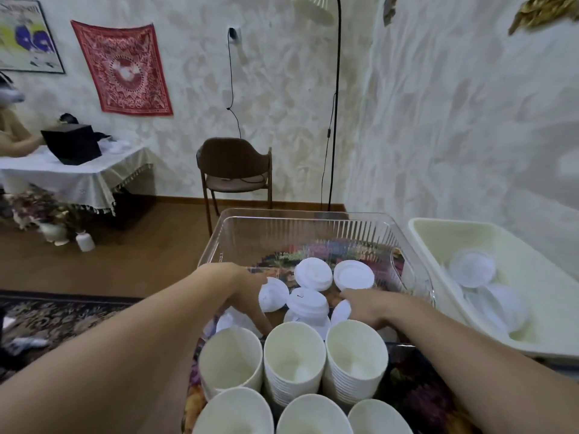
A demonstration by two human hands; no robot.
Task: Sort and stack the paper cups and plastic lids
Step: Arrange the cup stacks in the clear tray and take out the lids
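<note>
Several stacks of white paper cups (294, 361) stand in two rows at the near edge of the table. Behind them a clear plastic bin (282, 233) holds several loose white plastic lids (313, 274). My left hand (247, 296) reaches down into the bin's left side, fingers among the lids; the cup stacks hide its fingertips. My right hand (366, 305) reaches in from the right and touches lids near the bin's front; its grip is hidden. A white tub (438, 242) at the right holds more lids (473, 267).
A patterned cloth (407, 393) covers the table. A brown chair (235, 170) and a floor lamp (335, 120) stand by the far wall. At the left another person sits at a cloth-covered table (78, 173) with a black box.
</note>
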